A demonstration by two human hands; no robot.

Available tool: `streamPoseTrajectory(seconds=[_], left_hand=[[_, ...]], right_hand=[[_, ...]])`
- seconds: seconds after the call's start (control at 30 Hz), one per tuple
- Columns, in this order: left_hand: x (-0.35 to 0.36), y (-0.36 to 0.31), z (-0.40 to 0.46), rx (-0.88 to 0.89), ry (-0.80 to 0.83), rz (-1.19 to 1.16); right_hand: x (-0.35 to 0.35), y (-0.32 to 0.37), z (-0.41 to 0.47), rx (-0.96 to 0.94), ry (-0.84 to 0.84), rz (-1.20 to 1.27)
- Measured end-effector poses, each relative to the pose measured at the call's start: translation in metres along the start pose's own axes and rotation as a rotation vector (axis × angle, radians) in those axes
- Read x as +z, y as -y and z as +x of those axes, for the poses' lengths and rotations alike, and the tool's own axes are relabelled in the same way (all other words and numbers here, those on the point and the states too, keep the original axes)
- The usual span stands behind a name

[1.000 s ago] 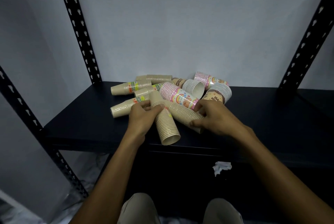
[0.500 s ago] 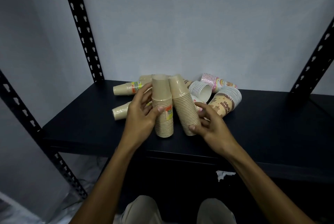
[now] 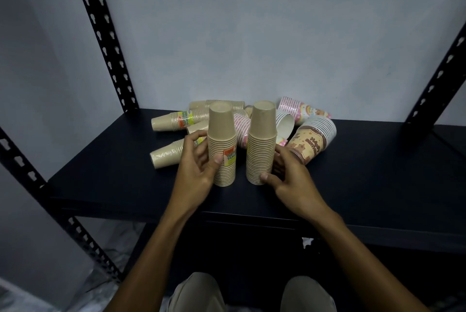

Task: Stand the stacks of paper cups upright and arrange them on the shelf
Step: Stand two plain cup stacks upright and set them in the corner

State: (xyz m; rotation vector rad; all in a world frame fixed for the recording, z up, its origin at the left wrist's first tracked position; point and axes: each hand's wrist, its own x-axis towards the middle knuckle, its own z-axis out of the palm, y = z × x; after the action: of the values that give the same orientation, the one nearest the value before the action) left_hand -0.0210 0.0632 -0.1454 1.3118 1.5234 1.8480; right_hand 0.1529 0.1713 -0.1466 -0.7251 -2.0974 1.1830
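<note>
Nearest the front edge of the black metal shelf [image 3: 100,180], two tall stacks of plain brown paper cups stand upright, rims down, a small gap between them. The left hand [image 3: 195,170] clasps the left brown stack [image 3: 222,145], which bears a coloured label; the right hand [image 3: 290,175] clasps the right brown stack [image 3: 262,142]. Behind them lie toppled stacks: brown label-wrapped stacks [image 3: 176,121], a pink striped stack [image 3: 301,108] and a brown star-printed stack [image 3: 314,140].
</note>
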Motion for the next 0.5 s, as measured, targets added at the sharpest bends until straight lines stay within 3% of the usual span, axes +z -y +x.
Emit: streamPoseTrajectory(seconds=[0.2, 0.4, 0.5], left_hand=[[0.0, 0.007, 0.002, -0.109, -0.042, 0.071], [-0.002, 0.013, 0.003, -0.112, -0.105, 0.154], [-0.002, 0.012, 0.003, -0.111, -0.091, 0.134]], right_hand=[[0.006, 0.003, 0.005, -0.003, -0.062, -0.011], [0.021, -0.002, 0.006, 0.032, -0.231, -0.088], [0.018, -0.003, 0.003, 0.051, -0.21, 0.011]])
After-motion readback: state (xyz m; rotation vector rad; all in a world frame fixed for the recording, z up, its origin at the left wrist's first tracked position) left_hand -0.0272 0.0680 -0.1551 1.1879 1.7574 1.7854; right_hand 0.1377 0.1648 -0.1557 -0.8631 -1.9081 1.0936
